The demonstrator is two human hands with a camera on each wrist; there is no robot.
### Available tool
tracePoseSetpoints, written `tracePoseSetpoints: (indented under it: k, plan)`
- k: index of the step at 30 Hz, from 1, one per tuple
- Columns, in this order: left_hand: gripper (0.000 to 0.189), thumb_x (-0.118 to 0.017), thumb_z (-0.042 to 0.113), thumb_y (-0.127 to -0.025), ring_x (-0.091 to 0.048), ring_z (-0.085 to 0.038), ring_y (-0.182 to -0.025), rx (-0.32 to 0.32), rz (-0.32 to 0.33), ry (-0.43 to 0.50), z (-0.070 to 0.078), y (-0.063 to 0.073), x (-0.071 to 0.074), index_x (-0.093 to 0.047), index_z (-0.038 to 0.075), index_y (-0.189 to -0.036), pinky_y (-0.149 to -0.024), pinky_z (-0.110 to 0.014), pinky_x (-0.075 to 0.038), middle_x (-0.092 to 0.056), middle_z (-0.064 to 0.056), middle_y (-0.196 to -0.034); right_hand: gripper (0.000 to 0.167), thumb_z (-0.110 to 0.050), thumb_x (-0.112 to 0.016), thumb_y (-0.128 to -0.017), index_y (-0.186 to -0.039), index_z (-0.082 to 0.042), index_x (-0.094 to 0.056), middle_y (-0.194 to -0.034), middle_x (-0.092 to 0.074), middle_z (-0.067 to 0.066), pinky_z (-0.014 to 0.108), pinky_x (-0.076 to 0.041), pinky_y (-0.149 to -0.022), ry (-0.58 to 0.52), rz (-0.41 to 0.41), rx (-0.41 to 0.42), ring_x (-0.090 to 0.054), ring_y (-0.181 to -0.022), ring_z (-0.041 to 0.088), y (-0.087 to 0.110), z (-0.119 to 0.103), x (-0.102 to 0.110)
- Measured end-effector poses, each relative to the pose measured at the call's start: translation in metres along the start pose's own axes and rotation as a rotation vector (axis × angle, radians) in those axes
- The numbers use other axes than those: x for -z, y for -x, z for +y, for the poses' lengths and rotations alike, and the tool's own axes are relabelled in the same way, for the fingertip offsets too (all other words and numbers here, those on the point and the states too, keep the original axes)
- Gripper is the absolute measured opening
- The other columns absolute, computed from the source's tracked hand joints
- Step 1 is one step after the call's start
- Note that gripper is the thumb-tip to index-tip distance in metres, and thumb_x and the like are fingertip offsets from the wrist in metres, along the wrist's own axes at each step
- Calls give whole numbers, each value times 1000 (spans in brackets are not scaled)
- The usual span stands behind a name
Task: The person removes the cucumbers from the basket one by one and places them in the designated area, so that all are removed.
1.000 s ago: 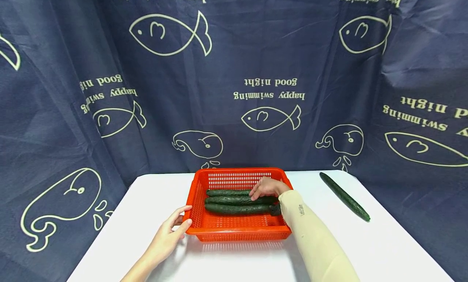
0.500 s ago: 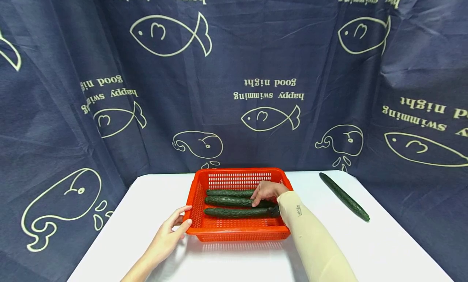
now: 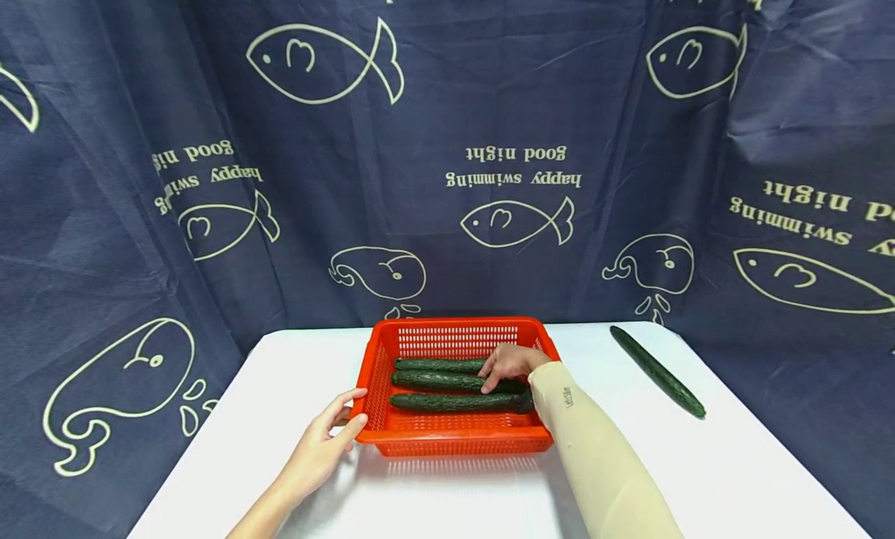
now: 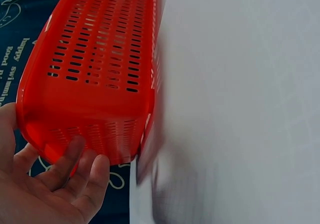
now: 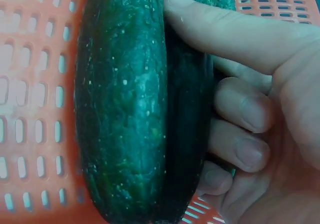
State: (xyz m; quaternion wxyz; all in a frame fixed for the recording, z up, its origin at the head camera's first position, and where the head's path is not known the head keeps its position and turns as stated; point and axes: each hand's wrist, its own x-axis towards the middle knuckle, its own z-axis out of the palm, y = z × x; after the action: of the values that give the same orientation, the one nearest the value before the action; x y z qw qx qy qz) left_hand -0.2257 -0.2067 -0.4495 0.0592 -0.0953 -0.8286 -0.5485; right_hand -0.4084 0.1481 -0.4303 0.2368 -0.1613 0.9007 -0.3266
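Note:
A red perforated plastic basket (image 3: 454,438) stands on the white table with three dark green cucumbers lying crosswise in it. My left hand (image 3: 323,444) grips its left rim, thumb on the near side and fingers under the edge; the left wrist view shows that hand (image 4: 60,179) against the end wall. Inside the basket, my right hand (image 3: 510,364) holds the middle cucumber (image 3: 433,380), thumb on the near side and fingers curled beyond it. The nearest cucumber (image 3: 447,403) lies in front. Behind is the far cucumber (image 3: 437,365), its right part hidden by the hand.
Another cucumber (image 3: 657,370) lies slantwise on the white table (image 3: 699,477), to the right of the basket. A dark blue curtain (image 3: 433,151) with fish and whale drawings hangs right behind the table's far edge.
My right hand has lowered slightly and its fingers have closed on the middle cucumber. The nearest cucumber has shifted toward me, leaving a gap. My left hand stays on the rim.

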Motion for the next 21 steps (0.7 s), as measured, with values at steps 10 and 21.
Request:
tracePoseSetpoints:
  k: [10, 21]
  plan:
    - [42, -64, 24, -100, -62, -21, -100, 7, -1, -4, -1, 0, 0, -55, 22, -141, -71, -29, -54, -67, -16, -114, 22, -6, -85, -75, -96, -4, -80, -113, -75, 6, 41, -52, -101, 26, 42, 79, -60, -124, 26, 4, -2, -5]
    - [44, -64, 26, -100, -62, -18, -97, 13, 3, -1, -1, -1, 1, -54, 21, -143, -71, -30, -55, -67, -16, -113, 31, -6, -86, -74, -105, -4, -79, -118, -73, 10, 38, -53, -98, 9, 35, 60, -60, -122, 24, 0, -2, -3]
